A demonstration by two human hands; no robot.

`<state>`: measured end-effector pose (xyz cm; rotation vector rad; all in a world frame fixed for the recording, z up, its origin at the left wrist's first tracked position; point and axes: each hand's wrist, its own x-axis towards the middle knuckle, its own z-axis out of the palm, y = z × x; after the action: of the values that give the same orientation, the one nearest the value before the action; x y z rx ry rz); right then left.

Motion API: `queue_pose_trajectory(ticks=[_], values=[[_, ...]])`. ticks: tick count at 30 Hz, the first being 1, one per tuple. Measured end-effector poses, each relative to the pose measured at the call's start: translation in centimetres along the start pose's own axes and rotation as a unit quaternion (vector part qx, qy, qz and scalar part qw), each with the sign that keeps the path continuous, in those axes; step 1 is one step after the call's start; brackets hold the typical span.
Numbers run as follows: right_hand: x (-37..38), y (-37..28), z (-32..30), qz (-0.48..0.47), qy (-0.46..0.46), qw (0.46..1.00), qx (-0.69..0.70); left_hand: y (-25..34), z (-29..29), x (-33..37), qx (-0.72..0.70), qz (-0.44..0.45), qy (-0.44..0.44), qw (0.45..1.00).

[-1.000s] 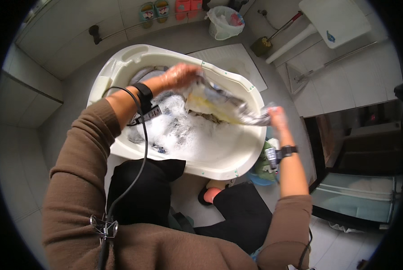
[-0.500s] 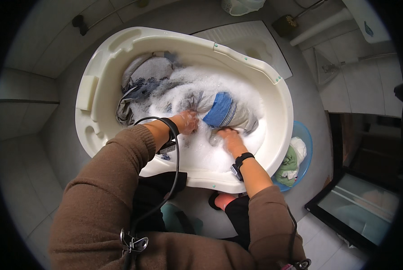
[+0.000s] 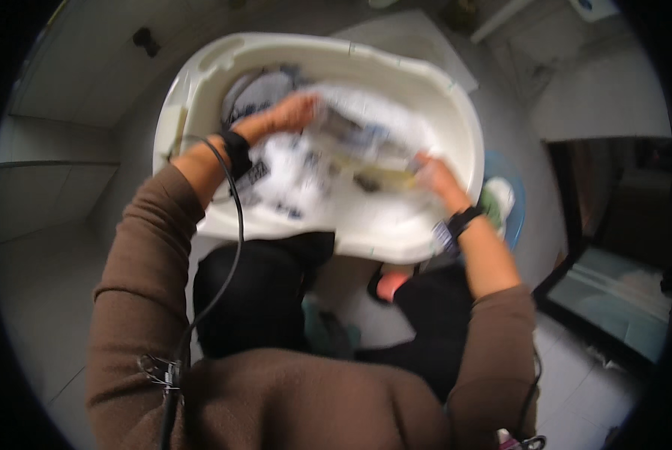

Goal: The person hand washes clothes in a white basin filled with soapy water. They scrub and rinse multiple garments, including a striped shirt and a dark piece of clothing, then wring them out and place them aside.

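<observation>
A light grey wet cloth (image 3: 358,142) with blue and yellowish patches stretches between my hands over the suds, smeared by motion. My left hand (image 3: 294,112) is closed on its upper left end. Its other end is gripped by my right hand (image 3: 435,176), near the tub's right side. What kind of garment it is cannot be made out. White foam (image 3: 306,180) fills much of the cream-coloured bathtub (image 3: 467,135) beneath. Grey fabric with a dark pattern (image 3: 261,91) is heaped at the tub's far left, beyond my left wrist.
To the right of the tub, a blue basin (image 3: 517,214) holds green cloth (image 3: 491,206) and white cloth. A glass-panelled dark frame (image 3: 613,292) stands further right. My knees are against the near side. A black cable (image 3: 234,247) runs along my left arm.
Both hands have come up out of the foam and moved apart, the left up and leftward, the right to the right. The cloth now spans between them, and the whole view has shifted.
</observation>
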<state>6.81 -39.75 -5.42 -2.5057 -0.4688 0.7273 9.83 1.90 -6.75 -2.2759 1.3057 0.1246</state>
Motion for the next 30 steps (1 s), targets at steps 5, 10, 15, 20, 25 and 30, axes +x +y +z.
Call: queue_pose_trajectory(ticks=[5, 10, 15, 20, 25, 30], values=[[-5.0, -7.0, -9.8, -0.029, 0.231, 0.969, -0.078, -2.5, -12.2, -6.2, -0.707, -0.275, 0.309, 0.574], [-11.6, -11.5, -9.0, -0.008, 0.309, 0.949, -0.065, 2.1, -18.5, -11.1, -0.633, -0.322, 0.336, 0.619], [-13.7, -11.2, -5.2, 0.014, 0.263, 0.964, -0.029, 7.9, -16.7, -12.8, -0.569, -0.361, 0.183, 0.716], [-13.7, -11.3, -4.5, 0.012, 0.241, 0.968, -0.070, 12.2, -13.2, -12.4, -0.536, -0.338, 0.077, 0.769], [-14.7, -12.9, -7.8, 0.013, 0.246, 0.967, 0.067, 11.8, -13.0, -11.9, -0.527, -0.330, 0.071, 0.780], [-16.4, -16.7, -16.6, -0.029, 0.305, 0.938, 0.159, 7.2, -18.2, -12.4, -0.547, -0.347, 0.146, 0.747]])
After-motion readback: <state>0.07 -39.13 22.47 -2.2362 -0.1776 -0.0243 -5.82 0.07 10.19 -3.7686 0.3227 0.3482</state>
